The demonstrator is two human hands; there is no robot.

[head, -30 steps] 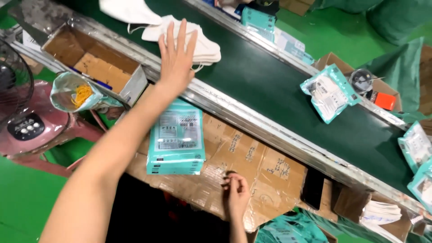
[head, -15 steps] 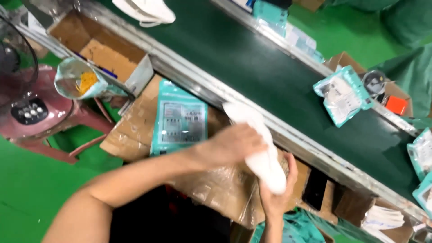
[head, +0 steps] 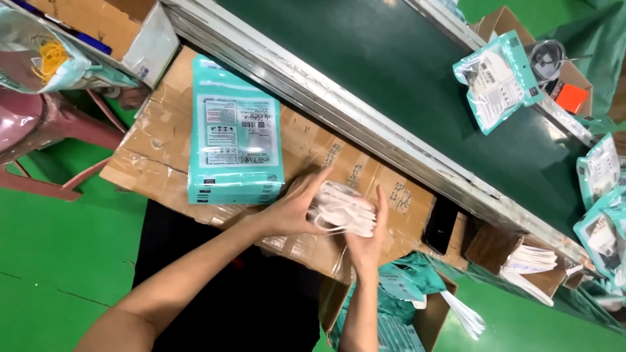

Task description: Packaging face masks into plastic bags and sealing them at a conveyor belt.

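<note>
Nearest to the camera, both forearms reach up from the bottom edge and meet over a flattened cardboard sheet (head: 365,189) that serves as the work surface. The left hand (head: 293,212) and the right hand (head: 368,238) are clamped on a small stack of white masks (head: 342,210), squeezing it from either side: left fingers (head: 313,186) curl over the stack's top left, while the right fingers (head: 380,205) stand straight up against its right end, thumb tucked under. The stack sits just off the cardboard near its front edge, roughly in the middle. Right beside the left hand, to the left, a pile of teal packets (head: 236,140) lies flat on the cardboard, its near corner almost touching the wrist, so there's not much room on that side. To the right of the hands the cardboard stays bare up to a black phone-like thing (head: 440,225) near its right end. Below the front edge, an open box of teal packets (head: 401,306) sits by the right forearm. Past the cardboard's far edge runs a metal rail (head: 339,107), then the dark green conveyor belt (head: 391,58), mostly open, with another teal packet (head: 497,81) at its far side. More packets (head: 603,195) crowd the right edge.
</note>
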